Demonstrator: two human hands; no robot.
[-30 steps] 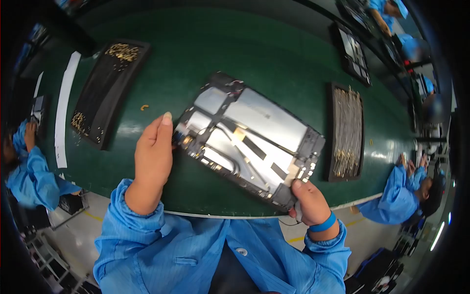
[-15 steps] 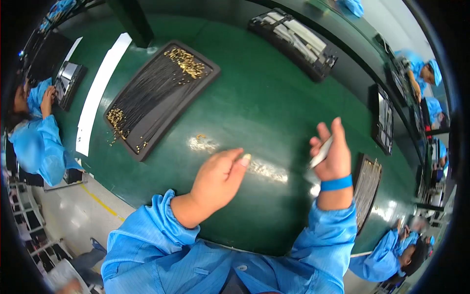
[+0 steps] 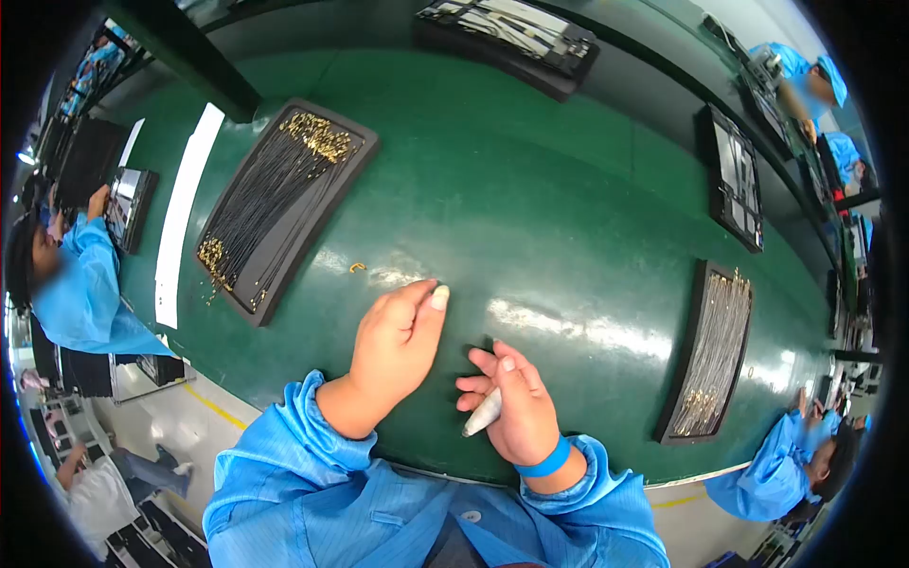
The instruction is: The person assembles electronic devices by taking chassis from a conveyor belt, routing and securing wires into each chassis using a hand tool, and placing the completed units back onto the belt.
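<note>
Pale tapered tool [image 3: 485, 414], right hand [image 3: 526, 407]

Tool: between right thumb and curled fingers; long axis slants leftward, towards the wearer. Left hand [image 3: 393, 336]: apart from tool; fingers bunched against thumb, contents cannot be told. Small orange piece [image 3: 357, 267]: on worktop [image 3: 530, 246], beyond and left of left fingers. Cable tray [image 3: 320, 225]: farther left.

from where i sit, my left hand [image 3: 393, 346] hovers over the green table [image 3: 540, 227], thumb beside the fingers; i can't tell if it grips anything. my right hand [image 3: 521, 407], with a blue wristband [image 3: 544, 459], holds a small pale tool [image 3: 484, 415]. to my left i see a dark tray [image 3: 329, 232] of black cables [image 3: 260, 199] with gold ends, a tiny orange piece [image 3: 357, 267] between it and my left hand. grey cables [image 3: 717, 350] fill the tray [image 3: 680, 369] on my right.
</note>
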